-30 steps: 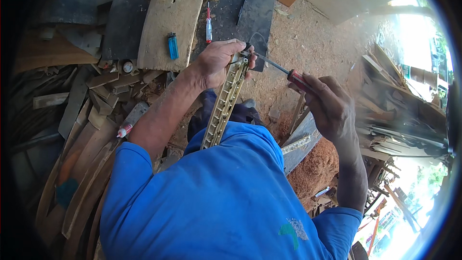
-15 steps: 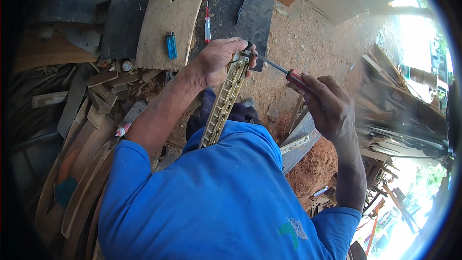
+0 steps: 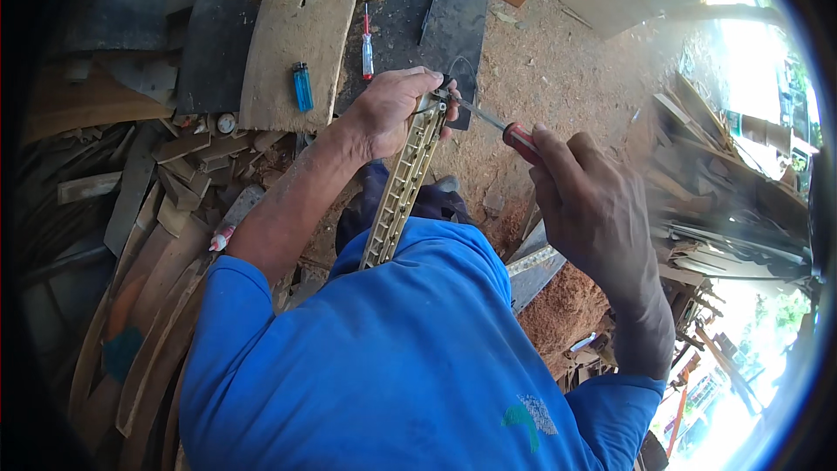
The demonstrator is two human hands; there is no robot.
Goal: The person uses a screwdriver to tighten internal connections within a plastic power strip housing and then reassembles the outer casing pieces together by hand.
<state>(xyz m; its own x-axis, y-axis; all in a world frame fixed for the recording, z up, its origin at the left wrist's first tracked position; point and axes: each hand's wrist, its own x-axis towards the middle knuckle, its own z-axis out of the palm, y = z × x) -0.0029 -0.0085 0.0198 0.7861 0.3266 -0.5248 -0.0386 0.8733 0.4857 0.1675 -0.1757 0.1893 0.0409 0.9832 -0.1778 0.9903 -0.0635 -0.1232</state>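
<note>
Leftward since the earlier frame, the right hand point(image 3: 597, 209) has carried the screwdriver point(image 3: 522, 143) nearer the left hand point(image 3: 389, 113). Right fingers curl around the red handle; the left hand pinches the gold strip point(image 3: 403, 185) at its top end. From that grip the strip's long axis slopes down toward the shirt point(image 3: 392, 323), while the shaft meets this end crosswise from the right; whether its tip touches, I cannot tell.
</note>
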